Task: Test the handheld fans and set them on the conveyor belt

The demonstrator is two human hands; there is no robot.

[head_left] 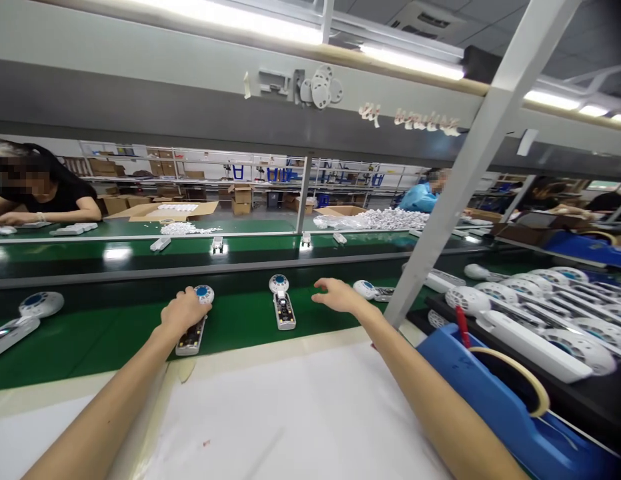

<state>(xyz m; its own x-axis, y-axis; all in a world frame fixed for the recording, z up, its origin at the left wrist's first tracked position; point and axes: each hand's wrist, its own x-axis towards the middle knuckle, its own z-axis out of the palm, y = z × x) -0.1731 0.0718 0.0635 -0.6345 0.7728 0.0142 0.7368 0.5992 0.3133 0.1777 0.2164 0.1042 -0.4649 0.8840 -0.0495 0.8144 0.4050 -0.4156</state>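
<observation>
On the green belt (240,333), my left hand (184,311) is closed over a white device with a round blue-ringed head (204,294); its open body shows below the fingers. A second such device (284,310), its inner parts exposed, lies between my two hands. My right hand (335,295) hovers to the right of it with fingers apart and nothing in them. Just beyond that hand lies another device (365,289), partly behind a slanted post.
A slanted white post (455,167) rises right of my right hand. Blue bin (470,400) with a red pen and tape roll stands front right, beside a black tray of devices (580,377). White worktop (290,413) lies in front. People sit across the belt and farther right.
</observation>
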